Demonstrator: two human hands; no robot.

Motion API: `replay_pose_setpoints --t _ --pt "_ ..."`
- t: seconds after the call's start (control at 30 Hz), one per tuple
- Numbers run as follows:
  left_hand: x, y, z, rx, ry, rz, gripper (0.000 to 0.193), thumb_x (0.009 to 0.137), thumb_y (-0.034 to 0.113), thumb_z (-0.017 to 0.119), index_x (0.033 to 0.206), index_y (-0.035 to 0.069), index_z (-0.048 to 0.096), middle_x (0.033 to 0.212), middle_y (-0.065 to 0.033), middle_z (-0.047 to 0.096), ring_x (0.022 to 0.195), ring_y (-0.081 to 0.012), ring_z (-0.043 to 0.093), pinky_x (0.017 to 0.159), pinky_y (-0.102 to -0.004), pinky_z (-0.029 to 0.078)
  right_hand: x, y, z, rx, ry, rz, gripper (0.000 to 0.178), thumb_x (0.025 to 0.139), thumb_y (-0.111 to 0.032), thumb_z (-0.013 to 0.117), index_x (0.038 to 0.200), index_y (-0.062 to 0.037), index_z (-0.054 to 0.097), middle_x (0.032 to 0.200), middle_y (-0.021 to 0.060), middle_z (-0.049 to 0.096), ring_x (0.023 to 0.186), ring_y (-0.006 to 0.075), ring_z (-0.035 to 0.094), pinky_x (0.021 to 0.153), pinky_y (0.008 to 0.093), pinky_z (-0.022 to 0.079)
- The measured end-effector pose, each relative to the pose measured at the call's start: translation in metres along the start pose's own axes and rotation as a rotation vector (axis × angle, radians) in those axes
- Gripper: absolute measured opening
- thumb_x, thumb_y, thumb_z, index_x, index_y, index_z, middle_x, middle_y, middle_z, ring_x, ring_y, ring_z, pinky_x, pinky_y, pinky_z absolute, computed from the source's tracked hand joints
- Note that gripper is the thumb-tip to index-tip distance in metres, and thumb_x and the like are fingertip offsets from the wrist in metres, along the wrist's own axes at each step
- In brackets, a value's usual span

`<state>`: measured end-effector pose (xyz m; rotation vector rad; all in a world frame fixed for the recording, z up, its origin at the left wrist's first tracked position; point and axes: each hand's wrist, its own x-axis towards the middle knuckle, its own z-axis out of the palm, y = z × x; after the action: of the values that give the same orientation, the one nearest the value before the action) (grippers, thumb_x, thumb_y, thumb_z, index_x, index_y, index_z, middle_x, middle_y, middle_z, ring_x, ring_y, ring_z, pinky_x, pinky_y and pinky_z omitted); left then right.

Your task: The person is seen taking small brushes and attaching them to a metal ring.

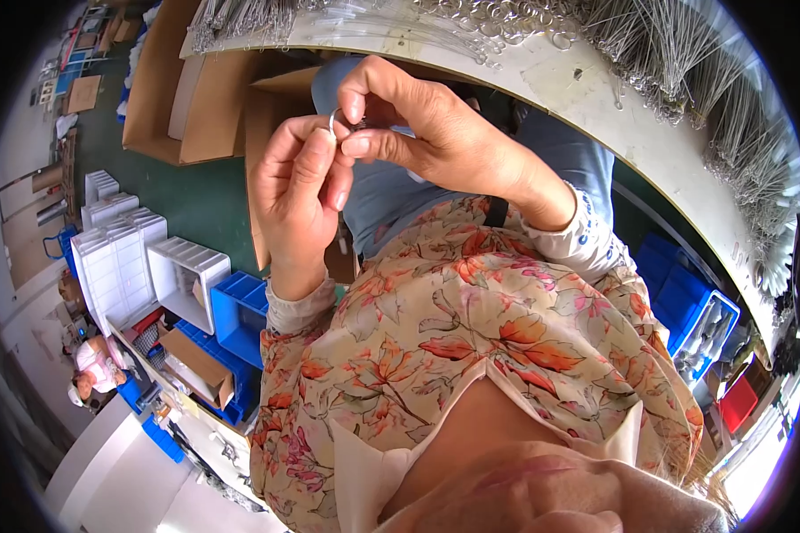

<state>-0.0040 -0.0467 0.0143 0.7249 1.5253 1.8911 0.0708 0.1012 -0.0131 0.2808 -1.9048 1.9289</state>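
A small silver metal ring (332, 119) is held upright between the thumb and fingers of my left hand (295, 186). My right hand (431, 124) comes in from the right, its thumb and index finger pinched together right beside the ring. Something small and dark (358, 124) sits at those right fingertips; its kind is too small to make out. Both hands meet above my lap, just off the table's near edge, and the fingers partly hide the ring.
On the curved white table (542, 75) lie loose metal rings (516, 19) and large bundles of thin looped wires (658, 58). Open cardboard boxes (187, 102) stand at left, near white crates (120, 258) and blue bins (240, 311). Another blue bin (689, 302) stands at right. A person (98, 364) is far left.
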Motion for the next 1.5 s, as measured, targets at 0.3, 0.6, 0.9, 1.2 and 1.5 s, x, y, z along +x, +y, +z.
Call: replay_pose_setpoints --t 0.3,0.6,0.9,1.2,1.5 --pt "0.025 0.000 -0.041 -0.002 -0.461 -0.602 0.018 0.088 0.013 0.050 0.087 -0.004 0.056 0.066 -0.0036 0.053 0.044 -0.0024 0.030 0.040 -0.0171 0.021 -0.021 -0.040 -0.002 -0.936 -0.160 -0.176 0.021 0.073 -0.002 0.065 0.091 -0.0059 0.056 0.076 0.0059 0.056 0.067 0.0277 0.060 0.053 0.0344 0.047" --pt "0.022 -0.035 -0.007 -0.168 -0.404 -0.263 0.029 0.091 0.025 0.053 0.081 -0.002 0.053 0.068 -0.0050 0.055 0.045 -0.0014 0.035 0.040 -0.0159 0.025 -0.033 -0.019 -0.016 -0.422 0.114 -0.090 0.017 0.077 0.000 0.061 0.093 -0.0044 0.056 0.086 0.0111 0.060 0.076 0.0317 0.060 0.060 0.0384 0.047" --pt "0.015 -0.029 -0.029 -0.002 -0.808 -0.838 0.024 0.089 0.020 0.056 0.078 -0.001 0.060 0.067 -0.0050 0.058 0.045 -0.0008 0.037 0.038 -0.0171 0.027 -0.038 -0.037 -0.014 -0.473 -0.516 -0.099 0.019 0.073 -0.003 0.062 0.092 -0.0054 0.060 0.078 0.0071 0.061 0.067 0.0249 0.063 0.059 0.0337 0.053" --pt "0.010 -0.043 0.020 -0.057 -0.116 -0.208 0.020 0.092 0.019 0.054 0.081 0.002 0.055 0.063 -0.0035 0.057 0.046 -0.0070 0.047 0.040 -0.0201 0.035 -0.045 -0.027 -0.007 -0.967 0.204 0.025 0.024 0.069 -0.001 0.058 0.091 -0.0104 0.057 0.070 0.0050 0.051 0.060 0.0239 0.059 0.050 0.0326 0.049" --pt "0.070 -0.037 0.042 0.945 -0.565 0.766 0.011 0.078 0.013 0.068 0.077 0.005 0.060 0.072 -0.0085 0.058 0.065 -0.0252 0.057 0.058 -0.0350 0.046 -0.062 -0.046 -0.062 -0.358 0.448 0.470 0.016 0.091 -0.014 0.052 0.087 0.0012 0.056 0.076 0.0083 0.059 0.073 0.0169 0.060 0.068 0.0286 0.047"
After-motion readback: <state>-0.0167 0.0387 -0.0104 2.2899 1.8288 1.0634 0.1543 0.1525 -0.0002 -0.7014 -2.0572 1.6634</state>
